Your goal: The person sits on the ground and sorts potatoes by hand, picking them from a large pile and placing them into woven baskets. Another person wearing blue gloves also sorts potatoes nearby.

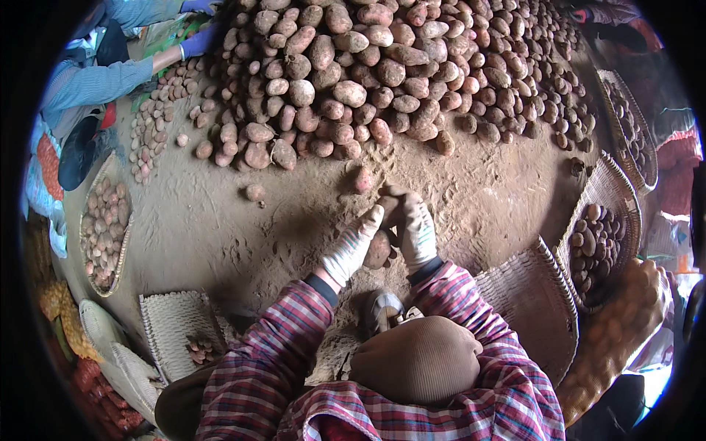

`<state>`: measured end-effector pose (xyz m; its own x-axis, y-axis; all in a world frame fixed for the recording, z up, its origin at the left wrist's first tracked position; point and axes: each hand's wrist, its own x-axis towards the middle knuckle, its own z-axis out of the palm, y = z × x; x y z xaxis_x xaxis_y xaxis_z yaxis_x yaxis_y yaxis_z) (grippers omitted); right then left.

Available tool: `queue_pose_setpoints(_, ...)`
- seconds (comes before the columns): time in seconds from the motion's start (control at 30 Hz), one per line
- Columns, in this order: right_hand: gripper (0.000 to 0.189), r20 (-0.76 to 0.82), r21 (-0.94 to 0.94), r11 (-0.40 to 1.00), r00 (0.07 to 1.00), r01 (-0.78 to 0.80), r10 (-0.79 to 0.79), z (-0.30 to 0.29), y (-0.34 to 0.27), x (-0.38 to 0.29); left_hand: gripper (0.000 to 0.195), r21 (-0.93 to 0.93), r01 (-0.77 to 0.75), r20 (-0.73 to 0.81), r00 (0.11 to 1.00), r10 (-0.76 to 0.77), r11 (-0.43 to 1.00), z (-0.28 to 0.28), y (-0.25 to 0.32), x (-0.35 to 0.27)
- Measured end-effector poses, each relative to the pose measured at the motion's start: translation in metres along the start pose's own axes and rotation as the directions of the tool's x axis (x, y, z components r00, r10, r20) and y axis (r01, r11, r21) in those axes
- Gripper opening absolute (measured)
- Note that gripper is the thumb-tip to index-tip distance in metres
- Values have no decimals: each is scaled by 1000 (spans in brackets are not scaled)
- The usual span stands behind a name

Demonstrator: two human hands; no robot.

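Both my hands wear white knit gloves stained brown over the fingers, and they meet low over the dirt floor. A dark brown potato (pixel 388 211) is between the fingers of my left hand (pixel 356 238) and my right hand (pixel 415 223); shadow and dirt blur its outline. Just below it, a larger potato (pixel 378 251) shows between my left palm and right wrist; whether it is held or lies on the ground I cannot tell. Beyond my fingertips a reddish potato (pixel 362 181) rests on the soil. My left fingers are mostly hidden.
A big potato heap (pixel 353 93) rises ahead. Woven baskets of potatoes stand at left (pixel 128 231) and right (pixel 634 220). Closer are a basket with a few small potatoes (pixel 171 325) and another basket (pixel 529 308). A person's purple-gloved hand (pixel 197 44) works at upper left.
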<state>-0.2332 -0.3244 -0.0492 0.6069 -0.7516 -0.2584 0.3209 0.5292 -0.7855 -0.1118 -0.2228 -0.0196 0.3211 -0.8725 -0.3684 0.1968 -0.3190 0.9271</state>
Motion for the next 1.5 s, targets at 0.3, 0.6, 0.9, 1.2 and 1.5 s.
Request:
queue_pose_setpoints(0.3,62,-30,490,870,997,-53,77,7,-14,13,60,-291,-184,54,977,208,939,-10,-19,6)
queue_pose_setpoints(0.6,68,179,409,885,970,-225,164,17,-16,-7,76,410,-613,107,768,632,675,-36,26,21)
queue_pose_setpoints(0.9,74,201,404,914,978,-36,-51,29,-6,-6,84,437,-374,37,916,400,818,-28,29,8)
queue_pose_setpoints(1.2,67,173,216,975,985,-59,21,28,-6,-15,61,-190,-210,-4,977,214,959,-22,-18,6)
queue_pose_setpoints(1.5,53,-46,-338,938,997,-77,65,14,16,-5,72,-23,-119,-49,992,118,993,7,-47,19)
